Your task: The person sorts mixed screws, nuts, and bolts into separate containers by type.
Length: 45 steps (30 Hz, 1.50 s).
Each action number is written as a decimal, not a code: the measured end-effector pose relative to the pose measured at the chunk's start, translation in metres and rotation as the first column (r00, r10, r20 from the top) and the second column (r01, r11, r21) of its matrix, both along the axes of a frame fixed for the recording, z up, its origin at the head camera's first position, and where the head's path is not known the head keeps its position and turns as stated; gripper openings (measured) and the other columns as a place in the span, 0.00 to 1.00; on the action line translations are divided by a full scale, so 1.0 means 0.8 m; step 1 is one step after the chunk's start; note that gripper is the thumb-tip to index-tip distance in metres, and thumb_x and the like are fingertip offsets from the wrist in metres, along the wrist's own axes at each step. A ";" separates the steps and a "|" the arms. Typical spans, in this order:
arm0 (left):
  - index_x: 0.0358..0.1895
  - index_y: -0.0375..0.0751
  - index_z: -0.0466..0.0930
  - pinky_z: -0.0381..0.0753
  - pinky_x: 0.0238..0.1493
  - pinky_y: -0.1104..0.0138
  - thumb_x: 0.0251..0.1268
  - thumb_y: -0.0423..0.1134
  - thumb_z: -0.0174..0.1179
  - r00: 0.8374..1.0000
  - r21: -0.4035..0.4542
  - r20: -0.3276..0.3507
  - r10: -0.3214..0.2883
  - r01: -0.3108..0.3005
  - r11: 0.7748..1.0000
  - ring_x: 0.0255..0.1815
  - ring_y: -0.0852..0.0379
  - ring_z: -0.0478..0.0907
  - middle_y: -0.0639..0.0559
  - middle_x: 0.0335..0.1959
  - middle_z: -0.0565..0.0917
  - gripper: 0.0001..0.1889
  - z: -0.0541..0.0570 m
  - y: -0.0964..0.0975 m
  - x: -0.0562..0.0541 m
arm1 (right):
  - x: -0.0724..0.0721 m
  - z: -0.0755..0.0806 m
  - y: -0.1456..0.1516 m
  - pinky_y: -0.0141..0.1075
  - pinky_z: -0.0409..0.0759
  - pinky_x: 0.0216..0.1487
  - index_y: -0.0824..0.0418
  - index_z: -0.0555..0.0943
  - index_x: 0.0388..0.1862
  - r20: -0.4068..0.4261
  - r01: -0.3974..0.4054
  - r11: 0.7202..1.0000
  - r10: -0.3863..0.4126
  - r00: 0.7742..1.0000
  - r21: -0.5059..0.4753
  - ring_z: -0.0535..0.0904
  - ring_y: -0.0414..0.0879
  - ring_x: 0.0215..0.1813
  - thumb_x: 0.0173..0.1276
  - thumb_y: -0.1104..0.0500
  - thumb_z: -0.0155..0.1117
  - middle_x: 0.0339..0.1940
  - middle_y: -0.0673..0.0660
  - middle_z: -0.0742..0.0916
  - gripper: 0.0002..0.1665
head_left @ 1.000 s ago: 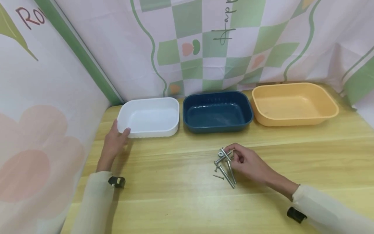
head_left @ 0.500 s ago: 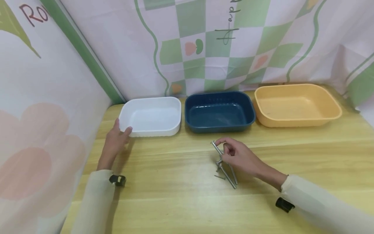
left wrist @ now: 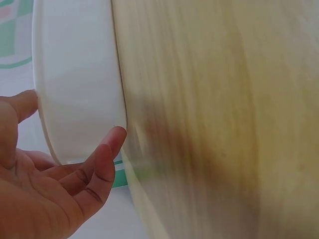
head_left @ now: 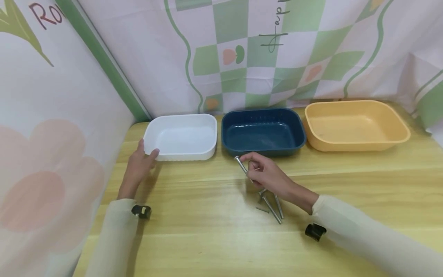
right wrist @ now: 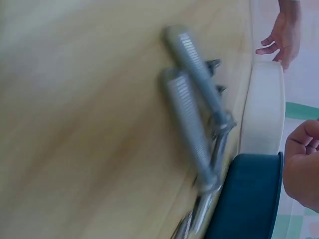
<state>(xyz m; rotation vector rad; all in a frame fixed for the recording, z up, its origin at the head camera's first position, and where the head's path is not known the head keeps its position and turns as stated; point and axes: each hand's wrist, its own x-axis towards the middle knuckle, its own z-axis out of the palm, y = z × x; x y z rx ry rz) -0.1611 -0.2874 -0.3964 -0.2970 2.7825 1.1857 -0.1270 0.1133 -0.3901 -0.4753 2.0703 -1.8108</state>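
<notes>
My right hand (head_left: 271,177) pinches a long silver bolt (head_left: 241,164) between thumb and fingers, its flat head pointing up and left. The bolt hangs just in front of the dark blue tray (head_left: 263,151). Partly behind that hand, several more bolts (head_left: 272,210) lie on the table with a small screw (head_left: 262,209). In the right wrist view, threaded bolts (right wrist: 187,124) look large and blurred. My left hand (head_left: 139,164) holds the near left corner of the white tray (head_left: 183,157). In the left wrist view, its thumb touches the rim and bent fingers rest along the outer wall.
A yellow tray (head_left: 356,146) stands to the right of the blue one, and all three trays line the back of the wooden table (head_left: 194,231). Behind them hangs a patterned curtain (head_left: 228,23). Another printed panel (head_left: 69,96) borders the left side.
My right hand has lifted the bolt from the pile and carried it leftward towards the blue tray. The left hand stays at the white tray. The view has shifted slightly.
</notes>
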 end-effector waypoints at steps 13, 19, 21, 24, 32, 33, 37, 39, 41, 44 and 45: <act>0.79 0.35 0.29 0.56 0.71 0.44 0.75 0.61 0.48 0.998 -0.062 0.053 -0.023 0.026 0.998 0.59 0.34 0.75 0.24 0.74 0.58 0.49 0.014 0.005 -0.001 | -0.018 0.005 -0.043 0.34 0.65 0.25 0.69 0.71 0.63 0.080 0.022 0.997 -0.016 0.997 -0.077 0.66 0.45 0.22 0.66 0.70 0.51 0.22 0.55 0.71 0.25; 0.79 0.33 0.30 0.49 0.72 0.41 0.75 0.62 0.46 0.997 -0.122 0.068 -0.024 0.032 0.992 0.76 0.31 0.48 0.28 0.78 0.46 0.49 0.018 0.004 -0.002 | -0.029 0.009 -0.068 0.34 0.64 0.24 0.67 0.72 0.62 0.104 0.040 0.996 -0.032 0.994 -0.080 0.67 0.45 0.21 0.65 0.69 0.54 0.22 0.54 0.72 0.25; 0.79 0.33 0.30 0.48 0.72 0.41 0.75 0.63 0.45 0.997 -0.133 0.069 -0.031 0.040 0.990 0.77 0.31 0.45 0.29 0.78 0.45 0.49 0.018 0.003 -0.003 | -0.034 0.012 -0.076 0.34 0.63 0.24 0.67 0.73 0.61 0.095 0.045 0.996 -0.038 0.995 -0.072 0.66 0.45 0.21 0.66 0.70 0.55 0.21 0.54 0.72 0.23; 0.79 0.33 0.31 0.48 0.72 0.41 0.75 0.64 0.45 0.996 -0.140 0.072 -0.043 0.053 0.989 0.77 0.31 0.45 0.30 0.78 0.45 0.49 0.019 0.004 -0.004 | -0.044 0.019 -0.088 0.33 0.63 0.23 0.66 0.75 0.60 0.076 0.058 0.997 -0.054 0.996 -0.047 0.65 0.45 0.19 0.67 0.70 0.56 0.20 0.54 0.71 0.21; 0.79 0.33 0.30 0.49 0.72 0.40 0.75 0.64 0.44 0.995 -0.155 0.095 -0.042 0.056 0.986 0.77 0.30 0.46 0.28 0.78 0.46 0.49 0.019 0.002 -0.007 | -0.073 0.029 -0.112 0.33 0.62 0.22 0.61 0.77 0.57 0.016 0.090 0.994 -0.091 0.996 0.068 0.65 0.45 0.19 0.66 0.66 0.57 0.20 0.54 0.73 0.20; 0.79 0.34 0.30 0.49 0.72 0.40 0.75 0.64 0.44 0.995 -0.151 0.095 -0.040 0.054 0.987 0.77 0.30 0.46 0.28 0.78 0.45 0.49 0.018 0.002 -0.007 | -0.076 0.029 -0.114 0.34 0.63 0.22 0.60 0.77 0.57 0.016 0.092 0.992 -0.094 0.995 0.084 0.65 0.45 0.20 0.65 0.66 0.57 0.20 0.54 0.73 0.20; 0.80 0.35 0.30 0.48 0.72 0.40 0.75 0.63 0.45 0.996 -0.131 0.082 -0.035 0.045 0.990 0.77 0.31 0.45 0.30 0.78 0.44 0.49 0.017 0.000 -0.005 | -0.082 0.028 -0.125 0.34 0.63 0.22 0.60 0.77 0.57 0.045 0.084 0.988 -0.090 0.995 0.128 0.65 0.45 0.20 0.65 0.64 0.58 0.21 0.55 0.74 0.20; 0.80 0.35 0.30 0.48 0.72 0.40 0.75 0.63 0.46 0.997 -0.125 0.078 -0.029 0.039 0.991 0.77 0.31 0.45 0.30 0.78 0.44 0.49 0.017 0.000 -0.004 | -0.083 0.027 -0.130 0.33 0.62 0.21 0.60 0.77 0.57 0.063 0.082 0.988 -0.092 0.994 0.133 0.65 0.44 0.19 0.65 0.64 0.58 0.22 0.55 0.75 0.20; 0.80 0.35 0.31 0.49 0.72 0.40 0.75 0.63 0.46 0.997 -0.126 0.075 -0.028 0.037 0.991 0.77 0.31 0.45 0.30 0.78 0.45 0.49 0.017 -0.001 -0.004 | -0.084 0.027 -0.136 0.32 0.62 0.21 0.61 0.77 0.56 0.075 0.084 0.987 -0.094 0.993 0.135 0.65 0.43 0.19 0.64 0.64 0.58 0.22 0.55 0.76 0.20; 0.80 0.34 0.31 0.49 0.72 0.41 0.75 0.63 0.47 0.997 -0.125 0.072 -0.024 0.033 0.992 0.77 0.31 0.45 0.29 0.78 0.45 0.49 0.016 -0.003 -0.004 | -0.087 0.025 -0.142 0.32 0.62 0.20 0.62 0.77 0.56 0.090 0.088 0.988 -0.100 0.991 0.129 0.66 0.43 0.19 0.64 0.64 0.58 0.23 0.54 0.76 0.20; 0.80 0.34 0.31 0.49 0.72 0.41 0.75 0.63 0.47 0.997 -0.125 0.071 -0.024 0.033 0.992 0.77 0.32 0.45 0.30 0.78 0.45 0.49 0.015 -0.003 -0.004 | -0.088 0.025 -0.143 0.31 0.62 0.20 0.62 0.77 0.56 0.094 0.089 0.988 -0.102 0.990 0.130 0.66 0.43 0.19 0.65 0.64 0.58 0.23 0.54 0.76 0.20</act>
